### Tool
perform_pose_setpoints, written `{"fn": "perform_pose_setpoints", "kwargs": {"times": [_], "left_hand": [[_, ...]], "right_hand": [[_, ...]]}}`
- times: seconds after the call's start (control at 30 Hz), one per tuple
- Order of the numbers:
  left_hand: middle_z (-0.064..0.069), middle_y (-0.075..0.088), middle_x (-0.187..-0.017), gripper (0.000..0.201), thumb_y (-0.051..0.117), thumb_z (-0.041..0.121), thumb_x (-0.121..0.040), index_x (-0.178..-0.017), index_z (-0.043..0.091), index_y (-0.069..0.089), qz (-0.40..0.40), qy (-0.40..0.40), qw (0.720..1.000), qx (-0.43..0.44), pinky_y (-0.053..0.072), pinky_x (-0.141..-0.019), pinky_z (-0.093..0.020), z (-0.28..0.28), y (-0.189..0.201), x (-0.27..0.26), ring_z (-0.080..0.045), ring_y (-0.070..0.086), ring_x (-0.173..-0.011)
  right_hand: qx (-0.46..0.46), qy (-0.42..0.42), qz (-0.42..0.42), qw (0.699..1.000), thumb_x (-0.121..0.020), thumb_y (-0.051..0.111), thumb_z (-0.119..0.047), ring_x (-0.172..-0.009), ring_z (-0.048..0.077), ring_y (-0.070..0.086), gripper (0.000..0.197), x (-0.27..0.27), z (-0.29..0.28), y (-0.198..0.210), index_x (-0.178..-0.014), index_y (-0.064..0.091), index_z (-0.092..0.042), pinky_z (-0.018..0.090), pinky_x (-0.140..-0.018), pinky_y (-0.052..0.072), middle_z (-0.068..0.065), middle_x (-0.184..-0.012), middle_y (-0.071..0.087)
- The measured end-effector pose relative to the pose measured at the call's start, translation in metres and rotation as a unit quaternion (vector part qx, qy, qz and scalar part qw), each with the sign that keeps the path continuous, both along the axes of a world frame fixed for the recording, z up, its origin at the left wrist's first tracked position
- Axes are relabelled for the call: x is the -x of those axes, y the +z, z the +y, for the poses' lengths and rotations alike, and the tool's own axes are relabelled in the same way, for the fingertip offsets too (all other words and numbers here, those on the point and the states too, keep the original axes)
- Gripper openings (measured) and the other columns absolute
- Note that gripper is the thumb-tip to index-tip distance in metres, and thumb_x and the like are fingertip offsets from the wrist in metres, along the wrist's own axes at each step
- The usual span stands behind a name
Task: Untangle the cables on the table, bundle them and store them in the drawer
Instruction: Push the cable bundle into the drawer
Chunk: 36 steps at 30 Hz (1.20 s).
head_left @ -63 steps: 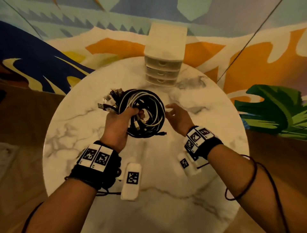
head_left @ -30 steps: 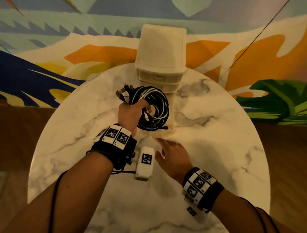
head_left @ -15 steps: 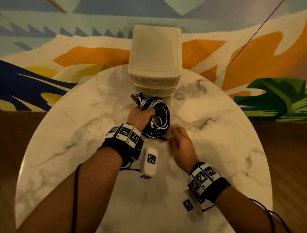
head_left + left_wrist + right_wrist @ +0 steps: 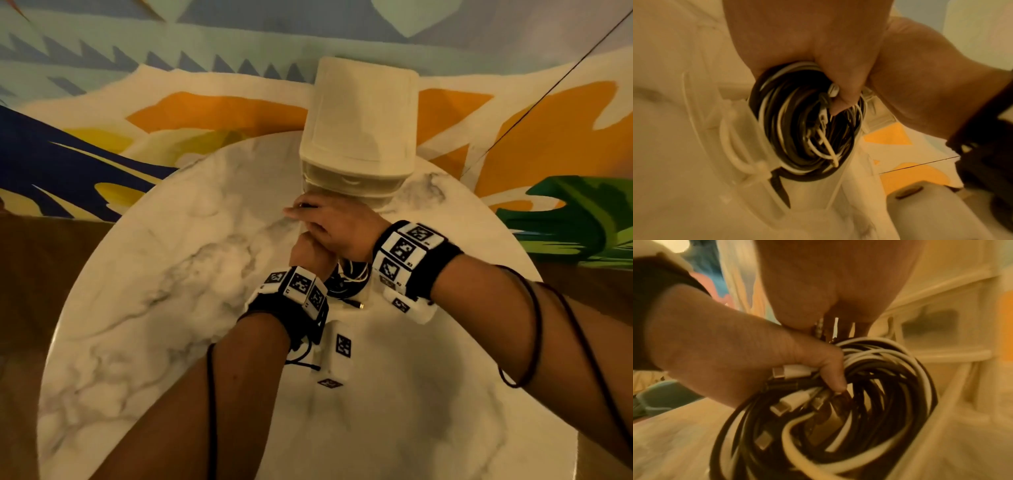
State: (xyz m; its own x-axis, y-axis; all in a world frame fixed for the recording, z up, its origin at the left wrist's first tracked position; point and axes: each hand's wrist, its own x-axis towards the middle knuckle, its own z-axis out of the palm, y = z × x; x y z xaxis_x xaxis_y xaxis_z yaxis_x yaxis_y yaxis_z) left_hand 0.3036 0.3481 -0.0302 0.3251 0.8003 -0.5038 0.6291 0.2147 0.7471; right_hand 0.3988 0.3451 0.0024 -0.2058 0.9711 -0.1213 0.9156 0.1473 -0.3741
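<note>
A coil of black and white cables (image 4: 346, 282) (image 4: 797, 129) (image 4: 869, 402) sits upright inside the pulled-out clear bottom drawer (image 4: 818, 194) (image 4: 945, 418) of the cream drawer unit (image 4: 359, 120). My left hand (image 4: 308, 250) (image 4: 838, 73) (image 4: 756, 353) grips the coil near its plug ends, thumb across the strands. My right hand (image 4: 335, 222) (image 4: 838, 288) lies across the top of the left hand, and its straight fingers touch the plugs that stick out at the coil's top. One plug (image 4: 356, 304) pokes past the drawer's front.
The drawer unit stands at the far edge of the round marble table (image 4: 171, 274). Its upper drawers (image 4: 941, 329) are closed. The drawer's loop handle (image 4: 731, 146) faces me. Beyond the table lies a colourful patterned rug (image 4: 102, 85).
The left hand carried the coil forward and lowered it into the open bottom drawer. The right hand left the drawer's front and came up over the left hand onto the plug ends.
</note>
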Motion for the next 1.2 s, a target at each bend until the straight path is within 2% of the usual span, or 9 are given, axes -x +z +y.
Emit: {"fn": "perform_pose_setpoints", "kwargs": {"times": [0.1,0.3,0.43,0.53,0.67,0.8,1.03,1.13,1.2], "left_hand": [[-0.016,0.059,-0.123,0.037,0.046,0.015,-0.095,-0.13,0.004,0.048,0.021,-0.003,0.999,-0.037,0.046,-0.089,-0.033,-0.001,-0.002,0.002,-0.03,0.058,-0.11],[-0.013,0.064,-0.111,0.038,0.054,0.029,-0.089,-0.121,0.012,0.042,-0.067,0.052,0.993,-0.085,0.042,-0.069,-0.031,-0.022,0.003,0.008,-0.034,0.061,-0.097],[-0.012,0.063,-0.113,0.042,0.049,0.037,-0.09,-0.124,0.017,0.037,-0.095,0.071,0.987,-0.111,0.051,-0.076,-0.044,-0.033,-0.004,0.012,-0.032,0.062,-0.095],[-0.013,0.062,-0.118,0.041,0.045,0.03,-0.094,-0.131,0.015,0.036,-0.081,0.061,0.984,-0.148,0.049,-0.075,-0.039,-0.032,-0.01,0.01,-0.032,0.061,-0.097],[-0.015,0.043,-0.143,0.053,0.047,0.018,-0.095,-0.144,0.004,0.029,-0.033,-0.03,0.973,-0.225,0.035,-0.105,-0.031,-0.029,-0.021,0.008,-0.028,0.046,-0.126],[-0.016,0.042,-0.141,0.056,0.046,0.019,-0.094,-0.143,0.001,0.027,0.041,-0.11,0.964,-0.239,0.034,-0.097,-0.027,-0.022,-0.028,0.006,-0.03,0.049,-0.12],[-0.011,0.045,-0.14,0.057,0.048,0.023,-0.094,-0.144,0.008,0.024,-0.03,-0.031,0.972,-0.231,0.04,-0.094,-0.025,-0.031,-0.03,0.009,-0.022,0.049,-0.12],[-0.019,0.039,-0.136,0.065,0.051,0.014,-0.091,-0.145,-0.002,0.019,0.002,-0.109,0.944,-0.312,0.041,-0.096,-0.022,-0.033,-0.034,0.014,-0.023,0.045,-0.116],[-0.03,0.038,-0.137,0.069,0.057,0.011,-0.088,-0.142,-0.008,0.019,0.042,-0.158,0.914,-0.372,0.04,-0.104,-0.036,-0.04,-0.034,0.016,-0.038,0.044,-0.123]], "right_hand": [[0.003,-0.027,-0.025,0.999,-0.095,0.044,-0.025,-0.109,0.024,0.055,0.052,0.001,0.006,0.002,-0.145,0.028,-0.025,0.035,-0.087,0.046,0.004,-0.128,0.055],[0.011,-0.057,-0.104,0.993,-0.097,0.042,-0.025,-0.11,0.021,0.053,0.029,0.01,0.015,-0.011,-0.122,0.052,-0.014,0.033,-0.09,0.044,0.004,-0.121,0.057],[0.017,-0.061,-0.167,0.984,-0.095,0.044,-0.018,-0.106,0.025,0.054,0.022,0.016,0.012,-0.016,-0.112,0.057,-0.011,0.037,-0.084,0.046,0.006,-0.118,0.054],[-0.001,-0.045,-0.221,0.974,-0.096,0.039,-0.019,-0.11,0.026,0.05,0.027,0.017,0.008,-0.01,-0.11,0.059,-0.01,0.035,-0.087,0.041,0.007,-0.121,0.048],[-0.001,-0.028,-0.166,0.986,-0.093,0.034,-0.028,-0.123,0.028,0.044,0.043,0.01,-0.019,-0.004,-0.123,0.055,-0.006,0.041,-0.093,0.039,0.008,-0.133,0.049],[-0.01,-0.06,-0.103,0.993,-0.097,0.029,-0.031,-0.137,0.024,0.033,0.048,0.007,-0.047,-0.01,-0.137,0.045,-0.009,0.04,-0.112,0.027,0.006,-0.147,0.042],[0.015,-0.092,-0.075,0.993,-0.098,0.036,-0.023,-0.132,0.022,0.041,0.041,0.009,-0.03,-0.022,-0.136,0.047,-0.013,0.04,-0.11,0.029,0.003,-0.144,0.045],[-0.006,-0.103,-0.054,0.993,-0.097,0.039,-0.02,-0.13,0.022,0.043,0.041,0.008,-0.029,-0.026,-0.136,0.045,-0.013,0.037,-0.11,0.03,0.004,-0.143,0.045],[0.012,-0.123,-0.04,0.992,-0.096,0.039,-0.019,-0.133,0.021,0.039,0.047,0.003,-0.029,-0.03,-0.143,0.036,-0.013,0.034,-0.112,0.028,0.004,-0.147,0.039]]}}
